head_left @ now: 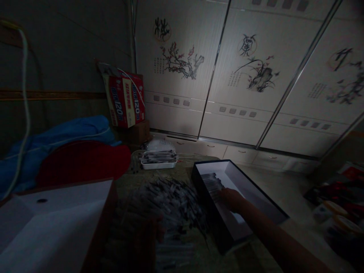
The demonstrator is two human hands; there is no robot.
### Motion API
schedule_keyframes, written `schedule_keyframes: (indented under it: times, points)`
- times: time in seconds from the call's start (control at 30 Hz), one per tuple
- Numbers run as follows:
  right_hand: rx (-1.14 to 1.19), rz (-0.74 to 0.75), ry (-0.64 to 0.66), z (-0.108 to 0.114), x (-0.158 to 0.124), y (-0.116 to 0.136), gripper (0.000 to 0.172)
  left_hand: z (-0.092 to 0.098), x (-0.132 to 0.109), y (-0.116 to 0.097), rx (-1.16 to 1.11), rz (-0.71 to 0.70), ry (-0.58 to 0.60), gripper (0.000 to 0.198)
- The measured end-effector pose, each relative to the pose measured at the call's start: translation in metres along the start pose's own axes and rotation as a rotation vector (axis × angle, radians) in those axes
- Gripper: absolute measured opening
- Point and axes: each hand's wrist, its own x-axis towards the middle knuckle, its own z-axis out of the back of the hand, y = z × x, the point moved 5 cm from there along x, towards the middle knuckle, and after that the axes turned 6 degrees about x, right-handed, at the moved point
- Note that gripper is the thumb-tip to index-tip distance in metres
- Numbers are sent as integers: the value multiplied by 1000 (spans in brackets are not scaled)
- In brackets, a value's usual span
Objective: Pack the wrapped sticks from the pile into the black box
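Observation:
A loose heap of thin, clear, pen-like tubes with dark ends [170, 201] covers the middle of the table. Inside the dark-edged box with a white interior [253, 189] lies a row of the same tubes [212, 182]. My right hand [231, 199] reaches into that box, its fingers closed on the near end of the row. Low in the view, my left hand [152, 231] is beside the heap, in deep shadow. Its fingers look bent, but what they hold, if anything, is too dark to make out. More tubes [174, 252] lie side by side near it.
A white tray [159, 165] of similar tubes stands at the back. On the left is a large box with a white interior [51, 227], with a red round-edged item [85, 161] and blue cloth [76, 129] behind. A red carton [126, 98] stands before sliding cabinet doors [176, 38].

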Motion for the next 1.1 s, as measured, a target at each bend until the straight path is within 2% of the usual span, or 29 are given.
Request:
schedule_keyframes:
  times: [0.07, 0.17, 0.27, 0.37, 0.47, 0.53, 0.57, 0.63, 0.73, 0.83, 0.93, 1.03, 1.1]
  points:
    - [-19, 25, 97, 0, -1, 4, 26, 0, 1, -2, -9, -14, -26, 45]
    - [-14, 13, 72, 19, -1, 9, 21, 1, 1, -4, -6, -30, -57, 46]
    - [44, -29, -84, 55, -8, 19, 19, 3, 1, -6, 2, -43, -73, 47]
    - [143, -75, -288, 91, -30, 40, 25, 4, 1, -5, 16, -46, -81, 49]
    - [291, -36, -403, 102, -64, 81, 27, 6, 2, -3, 47, -36, -90, 50]
    - [582, 90, -445, 93, -86, 117, 21, 8, 1, -3, 67, -29, -90, 51]
    - [675, 127, -396, 82, -92, 135, 18, 9, 1, -3, 78, -28, -86, 52]
    - [723, 111, -241, 53, -98, 167, 15, 11, 2, -2, 101, -21, -54, 55]
    - [654, 76, -165, 15, -96, 197, 26, 10, 6, 5, 152, -17, 27, 61]
    - [527, 32, -164, -5, -88, 208, 27, 10, 8, 13, 203, -51, 77, 60]
    - [443, 15, -165, -10, -83, 208, 28, 7, 8, 18, 251, -89, 113, 56]
    - [514, 17, -176, -7, -83, 202, 30, 5, 5, 18, 272, -120, 115, 53]
    - [627, 22, -229, -4, -86, 194, 29, 5, 4, 18, 242, -114, 88, 52]
